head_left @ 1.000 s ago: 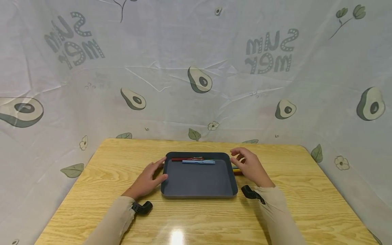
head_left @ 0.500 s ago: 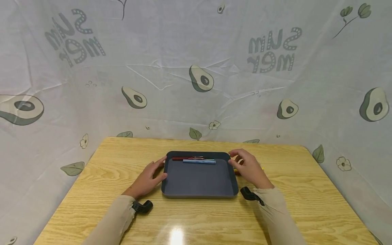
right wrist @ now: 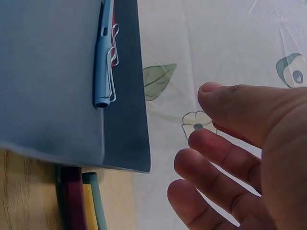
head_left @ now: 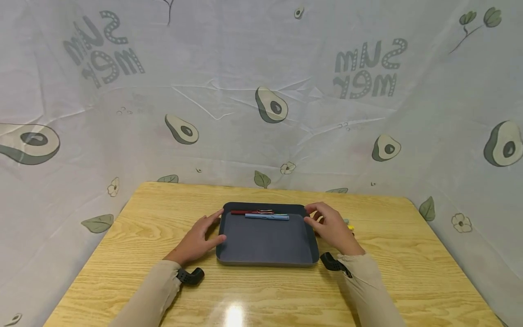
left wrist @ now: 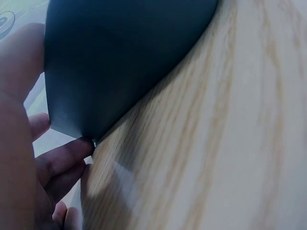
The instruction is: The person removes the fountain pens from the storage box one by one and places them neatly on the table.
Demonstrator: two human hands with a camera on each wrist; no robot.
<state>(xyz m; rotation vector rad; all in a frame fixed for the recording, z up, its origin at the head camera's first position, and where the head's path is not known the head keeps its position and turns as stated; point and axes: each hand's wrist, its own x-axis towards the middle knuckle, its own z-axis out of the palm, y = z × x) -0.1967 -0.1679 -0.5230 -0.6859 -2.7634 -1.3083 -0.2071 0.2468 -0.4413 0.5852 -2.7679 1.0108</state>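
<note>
- A draped-off filming corner; whether in a home, lab or office, the views cannot tell.
- A creased, pale fabric backdrop [head_left: 229, 50], printed with avocados [head_left: 271, 105] and mirror-reversed "summer" lettering [head_left: 361, 85], hangs behind and on both sides of a wood-grain table [head_left: 269, 295].
- Black cameras [head_left: 191, 277], strapped to a person's two wrists, point to a recording setup.

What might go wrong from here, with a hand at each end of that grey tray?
If the grey tray is tipped, the blue pen and red pen along its far side might slide, as nothing visible secures them.
The right hand might knock the dark red stick, yellow stick and teal stick beside the tray.
The left hand touches the tray, so a push could shift it.
</note>
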